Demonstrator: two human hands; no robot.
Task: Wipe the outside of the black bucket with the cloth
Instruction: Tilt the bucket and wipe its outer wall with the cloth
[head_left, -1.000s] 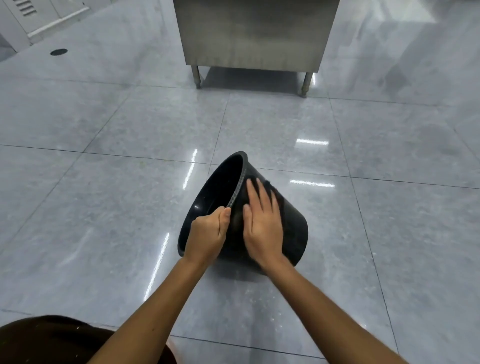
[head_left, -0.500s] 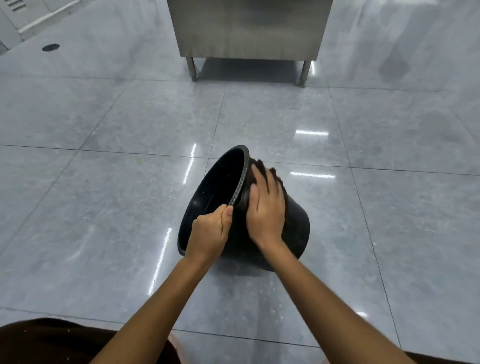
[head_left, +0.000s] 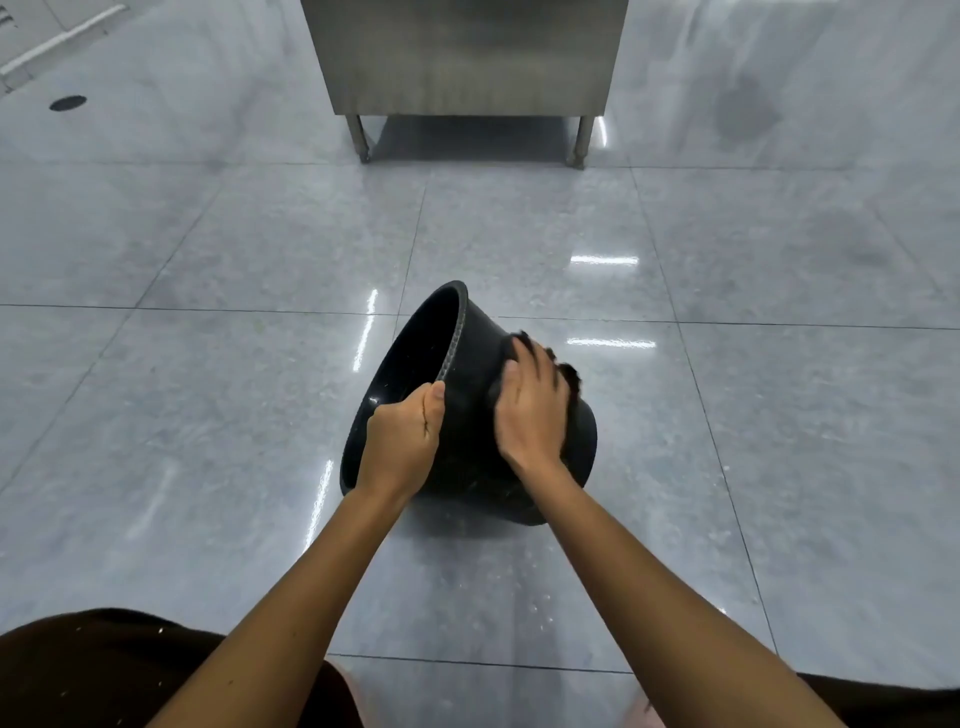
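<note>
Bucket (head_left: 467, 358) on its side, cloth (head_left: 571, 375) pressed to its wall.
At frame centre the bucket lies tipped on the floor (head_left: 208, 415), mouth facing left. The left hand (head_left: 402, 441) grips the rim, fingers curled inside, thumb on the outer edge. The right hand (head_left: 530, 410), slightly blurred, lies flat, fingers nearly straight, on the dark cloth against the outer wall. A steel cabinet (head_left: 462, 52) stands at top centre.

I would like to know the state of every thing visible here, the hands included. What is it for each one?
bucket: tipped over on the floor, mouth facing left.
cloth: pressed against the bucket's outer wall, mostly hidden under the right hand.
left hand: grips the bucket's rim.
right hand: flat on the cloth.
cabinet: upright on its legs.
</note>
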